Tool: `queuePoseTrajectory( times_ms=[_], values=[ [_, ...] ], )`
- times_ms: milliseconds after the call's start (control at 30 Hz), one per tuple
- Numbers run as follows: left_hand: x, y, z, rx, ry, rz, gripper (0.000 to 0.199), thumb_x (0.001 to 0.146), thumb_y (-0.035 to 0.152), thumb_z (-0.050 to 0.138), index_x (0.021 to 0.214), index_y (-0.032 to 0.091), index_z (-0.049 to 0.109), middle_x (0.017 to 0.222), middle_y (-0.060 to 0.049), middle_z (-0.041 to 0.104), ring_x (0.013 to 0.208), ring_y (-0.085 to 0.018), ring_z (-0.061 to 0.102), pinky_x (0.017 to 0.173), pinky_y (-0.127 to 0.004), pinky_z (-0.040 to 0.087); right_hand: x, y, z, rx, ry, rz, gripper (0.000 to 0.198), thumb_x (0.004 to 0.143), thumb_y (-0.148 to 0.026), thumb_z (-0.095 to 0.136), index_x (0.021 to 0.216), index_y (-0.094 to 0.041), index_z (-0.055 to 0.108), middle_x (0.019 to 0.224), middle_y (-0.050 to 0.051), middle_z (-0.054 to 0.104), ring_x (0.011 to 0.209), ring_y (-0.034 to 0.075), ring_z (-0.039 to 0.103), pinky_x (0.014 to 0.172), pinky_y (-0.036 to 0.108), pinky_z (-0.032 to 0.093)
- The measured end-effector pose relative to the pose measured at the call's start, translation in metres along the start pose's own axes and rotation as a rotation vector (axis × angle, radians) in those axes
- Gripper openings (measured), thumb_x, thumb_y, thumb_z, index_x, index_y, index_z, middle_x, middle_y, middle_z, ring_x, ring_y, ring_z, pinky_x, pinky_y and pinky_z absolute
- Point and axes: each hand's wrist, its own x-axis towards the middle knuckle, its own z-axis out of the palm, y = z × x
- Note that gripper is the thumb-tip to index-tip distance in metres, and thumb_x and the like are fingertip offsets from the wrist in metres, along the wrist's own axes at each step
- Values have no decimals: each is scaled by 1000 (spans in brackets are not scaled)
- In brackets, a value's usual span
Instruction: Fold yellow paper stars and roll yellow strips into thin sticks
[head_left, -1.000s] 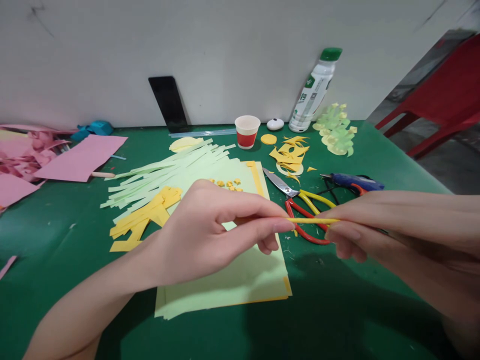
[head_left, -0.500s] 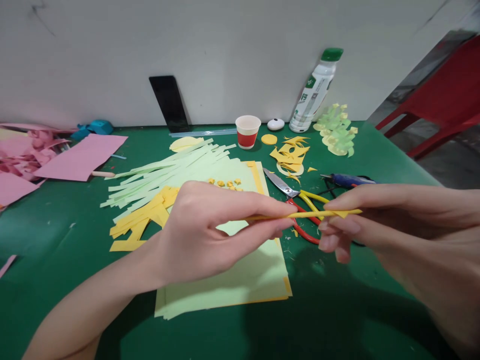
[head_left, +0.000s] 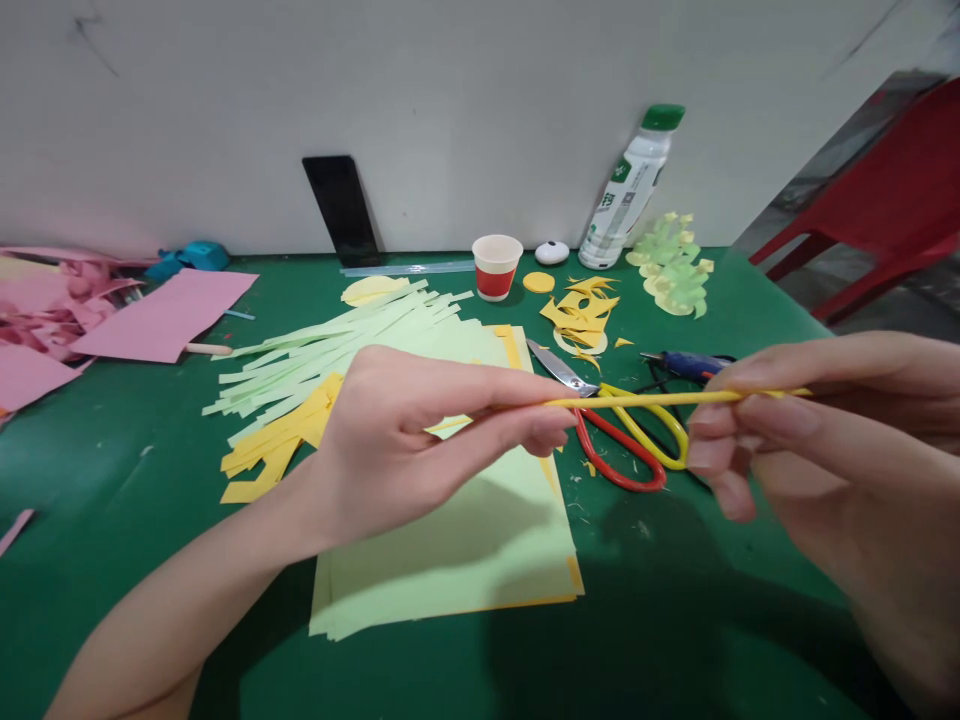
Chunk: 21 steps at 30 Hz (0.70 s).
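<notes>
A narrow yellow paper strip (head_left: 645, 400) is stretched level between my two hands above the table. My left hand (head_left: 427, 440) pinches its left end between thumb and index finger. Its right end is gripped by my right hand (head_left: 832, 420), thumb against fingers, with a short tip poking out beyond. Below my left hand lies a stack of light green paper sheets (head_left: 450, 560), edged with some yellow. Scissors (head_left: 619, 470) with one red and one yellow handle loop rest on the table under the strip.
Green strips (head_left: 360, 335) and yellow strips (head_left: 281, 445) lie left. Behind stand a paper cup (head_left: 496, 270), a dark phone (head_left: 341, 210) and a leaning bottle (head_left: 630, 190). Yellow scraps (head_left: 581, 315), a blue-handled tool (head_left: 686, 363) and a paper plant (head_left: 675, 265) are at right; pink paper (head_left: 169, 315) far left.
My right hand has moved right and slightly up along the strip, so a longer stretch of it shows between the hands. My left hand has shifted slightly left and up.
</notes>
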Motion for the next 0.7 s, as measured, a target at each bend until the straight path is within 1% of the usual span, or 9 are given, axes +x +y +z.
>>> queuePoseTrajectory(
  times_ms=[67,200,300,467,567,633,700],
  values=[
    [0,-2,0,-21,15,-5,6,76,11,64,77,15,68,60,5,70,41,-3,53,43,-11,46,3,2,-2,7,9,-27,7,71,-20,68,74,-26,70,60,-2,65,41,10,55,27,17,46],
    [-1,-5,0,-39,41,-34,5,75,11,65,75,15,68,58,5,69,38,-2,51,42,-10,47,5,5,-6,-5,2,-89,6,71,-25,69,76,-27,70,61,-2,65,41,9,54,24,17,40],
    [-1,-6,0,-55,36,-46,7,77,12,64,74,17,68,59,6,69,39,-3,52,44,-11,49,5,4,-7,-12,21,-69,4,70,-29,70,74,-28,69,60,-2,64,39,9,52,22,18,35],
    [0,-4,-2,-116,11,-86,9,77,10,63,71,16,68,59,5,69,45,-4,58,51,-10,52,6,2,-5,11,20,-56,7,66,-34,72,71,-29,70,61,-3,63,41,6,51,23,18,36],
    [0,-4,-3,-171,-9,-129,11,77,10,62,70,15,68,58,4,69,50,-6,62,51,-11,53,8,4,-3,31,5,-104,5,68,-32,71,71,-29,69,66,-2,62,44,6,50,24,19,35],
    [0,-4,-3,-208,-18,-161,11,77,9,61,70,16,68,59,4,69,53,-8,64,52,-13,54,9,6,-1,48,-6,-123,2,71,-29,70,72,-29,69,70,-2,62,46,8,51,26,21,38],
    [0,-4,-2,-239,-28,-188,12,77,9,61,71,16,68,60,4,70,54,-9,65,54,-16,56,9,6,-1,52,-13,-123,3,72,-26,68,74,-29,69,72,-1,61,48,9,52,29,23,40]
  ],
)
